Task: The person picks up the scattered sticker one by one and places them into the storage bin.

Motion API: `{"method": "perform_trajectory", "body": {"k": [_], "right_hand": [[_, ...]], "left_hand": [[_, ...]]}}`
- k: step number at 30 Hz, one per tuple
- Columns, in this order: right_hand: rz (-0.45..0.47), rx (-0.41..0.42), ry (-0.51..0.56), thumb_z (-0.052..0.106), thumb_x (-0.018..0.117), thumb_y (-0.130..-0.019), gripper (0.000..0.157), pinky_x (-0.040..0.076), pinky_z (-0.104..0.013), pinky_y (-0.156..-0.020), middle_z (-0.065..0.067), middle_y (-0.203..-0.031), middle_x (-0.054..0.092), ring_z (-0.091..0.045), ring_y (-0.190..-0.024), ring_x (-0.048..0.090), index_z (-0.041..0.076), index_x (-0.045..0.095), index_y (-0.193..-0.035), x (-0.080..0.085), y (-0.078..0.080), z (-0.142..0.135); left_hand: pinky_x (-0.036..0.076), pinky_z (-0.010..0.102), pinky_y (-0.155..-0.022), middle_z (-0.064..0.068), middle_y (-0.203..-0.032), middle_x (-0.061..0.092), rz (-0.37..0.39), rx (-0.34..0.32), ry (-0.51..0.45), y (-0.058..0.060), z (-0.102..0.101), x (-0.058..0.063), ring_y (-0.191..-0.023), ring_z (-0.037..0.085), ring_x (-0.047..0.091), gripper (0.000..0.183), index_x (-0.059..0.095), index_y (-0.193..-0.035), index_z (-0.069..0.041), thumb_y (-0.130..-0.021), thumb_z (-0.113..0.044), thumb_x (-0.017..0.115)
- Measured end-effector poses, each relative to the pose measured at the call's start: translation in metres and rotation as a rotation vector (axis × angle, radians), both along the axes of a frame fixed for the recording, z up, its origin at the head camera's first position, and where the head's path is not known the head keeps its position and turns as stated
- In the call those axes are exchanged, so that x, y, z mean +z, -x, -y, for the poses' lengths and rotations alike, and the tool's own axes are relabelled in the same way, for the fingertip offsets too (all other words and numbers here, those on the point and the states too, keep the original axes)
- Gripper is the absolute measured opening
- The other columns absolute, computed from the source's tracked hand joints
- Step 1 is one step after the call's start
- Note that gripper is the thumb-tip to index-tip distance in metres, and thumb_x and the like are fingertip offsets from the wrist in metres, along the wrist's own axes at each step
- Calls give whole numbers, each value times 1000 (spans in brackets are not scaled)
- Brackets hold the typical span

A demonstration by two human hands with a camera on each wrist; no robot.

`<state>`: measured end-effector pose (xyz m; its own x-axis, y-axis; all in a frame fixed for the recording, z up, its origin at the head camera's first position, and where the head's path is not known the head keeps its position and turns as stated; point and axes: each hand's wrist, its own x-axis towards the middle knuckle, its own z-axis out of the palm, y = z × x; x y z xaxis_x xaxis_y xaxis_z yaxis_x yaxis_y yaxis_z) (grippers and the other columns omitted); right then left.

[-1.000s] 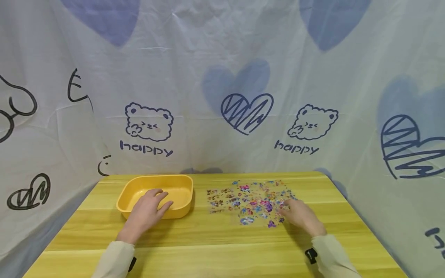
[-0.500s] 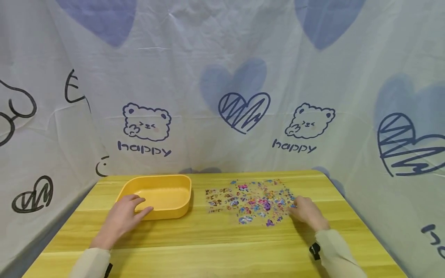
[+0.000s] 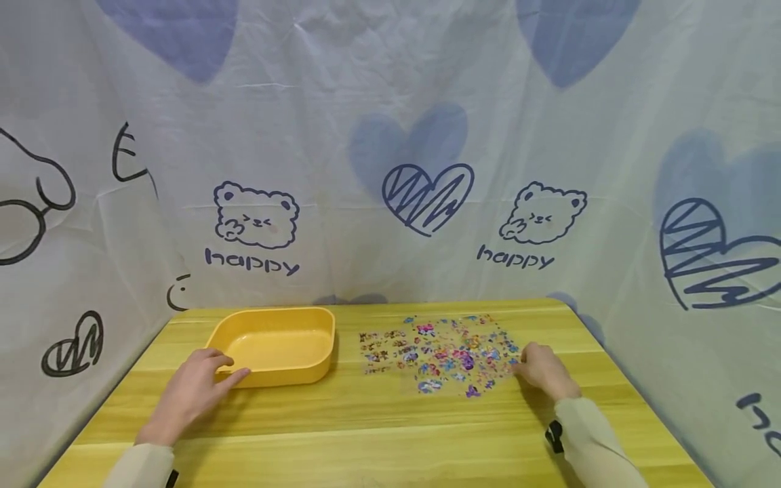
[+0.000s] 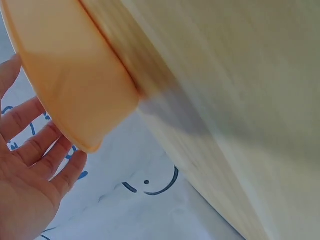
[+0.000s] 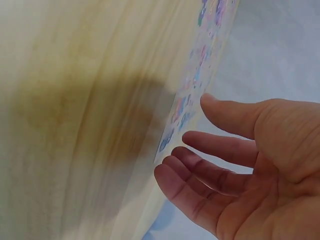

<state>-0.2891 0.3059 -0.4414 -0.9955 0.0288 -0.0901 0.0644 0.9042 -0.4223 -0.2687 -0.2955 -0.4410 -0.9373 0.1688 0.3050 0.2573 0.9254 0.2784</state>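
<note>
In the head view a yellow plastic basin [image 3: 287, 377] stands at the back left of the table. My left hand [image 3: 183, 396] is at its front left corner with the fingers spread. Those fingers, fairly straight, lie along the rim of the basin [image 4: 75, 85] in the left wrist view. Clear sheets of small colourful stickers [image 3: 451, 359] lie flat to the right of the basin. Beside their right edge is my right hand [image 3: 546, 374]. Its fingers are loosely bent with nothing between them, and the thumb tip overlaps the sticker sheet [image 5: 187, 95] in the right wrist view.
The table [image 3: 342, 434] has a yellow wood-grain top. Behind it and along both sides hangs a pale cloth [image 3: 342, 135] printed with hearts, bears and lettering. A black strap [image 3: 554, 436] shows at my right wrist.
My left hand has moved left and toward me, from over the basin to its front left corner. My right hand has shifted a little right, off the stickers to their edge.
</note>
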Motion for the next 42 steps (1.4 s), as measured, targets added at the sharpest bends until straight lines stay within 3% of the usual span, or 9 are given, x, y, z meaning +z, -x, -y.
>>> {"method": "perform_trajectory", "body": {"k": [5, 15, 22, 28, 33, 37, 42], "right_hand": [[-6, -23, -55, 17, 67, -93, 24, 39, -30, -54, -9, -69, 53, -19, -61, 47, 0, 56, -80, 0, 1, -3], [1, -64, -56, 22, 71, -91, 37, 31, -26, -50, 0, -57, 34, -12, -51, 35, 9, 47, -66, -8, 7, -9], [2, -76, -71, 20, 74, -88, 30, 36, -31, -53, -9, -68, 50, -19, -59, 45, -4, 56, -87, -10, 10, -12], [6, -89, 3, 19, 75, -87, 29, 34, -28, -51, -3, -58, 42, -14, -53, 38, 3, 55, -73, -10, 13, -13], [41, -87, 83, 17, 74, -88, 39, 32, -28, -51, 3, -54, 30, -11, -50, 29, 11, 46, -62, -9, 15, -17], [69, -96, 141, 17, 73, -88, 46, 32, -27, -48, 4, -50, 29, -10, -45, 28, 15, 41, -56, -11, 17, -20], [29, -114, 185, 14, 63, -93, 48, 31, -26, -45, 6, -46, 28, -9, -42, 26, 16, 38, -52, -18, 18, -31]], "left_hand": [[46, 55, -88, 16, -98, 66, -7, 7, 8, -2, 7, 2, -95, 36, 59, 53, 74, -93, 0, -88, -52, 68], [47, 52, -84, 9, -89, 64, 5, -10, -11, 1, 12, 4, -85, 28, 59, 49, 74, -87, -1, -87, -50, 70], [50, 50, -80, 9, -89, 66, -13, -40, -42, 2, 14, 3, -83, 27, 61, 41, 75, -86, -2, -86, -43, 74], [52, 51, -80, 12, -91, 66, -30, -59, -62, 4, 12, 5, -84, 30, 63, 38, 75, -87, -1, -85, -38, 75], [52, 50, -79, 11, -91, 66, -37, -52, -74, 3, 11, 4, -83, 28, 63, 37, 75, -86, -2, -85, -39, 76], [52, 47, -75, 7, -87, 66, -69, -58, -72, 2, 11, 2, -80, 24, 62, 33, 76, -83, -5, -84, -37, 77], [51, 44, -73, 6, -86, 66, -67, -57, -70, 2, 12, 2, -78, 21, 61, 31, 77, -82, -6, -84, -37, 77]]}}
